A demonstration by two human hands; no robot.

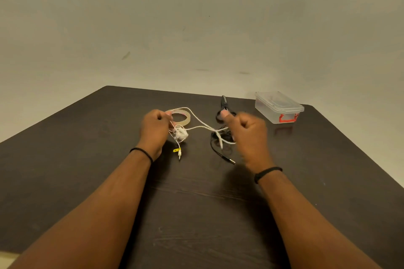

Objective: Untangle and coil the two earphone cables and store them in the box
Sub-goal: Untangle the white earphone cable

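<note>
A white earphone cable [197, 120] stretches between my two hands above the dark table [87, 159]. Its bundled part and a plug with a yellow tag hang by my left hand [154, 129], whose curled fingers grip the cable. My right hand [248, 135], blurred, has its fingers curled round the cable's other end. A black earphone cable [218, 150] lies loosely heaped on the table under that end, its plug pointing toward me. The clear plastic box [278, 106] with a red latch stands closed at the far right.
A roll of clear tape [181, 116] lies flat just behind my left hand. Black-handled scissors [225, 105] lie behind my right hand. The table's far edge meets a plain wall.
</note>
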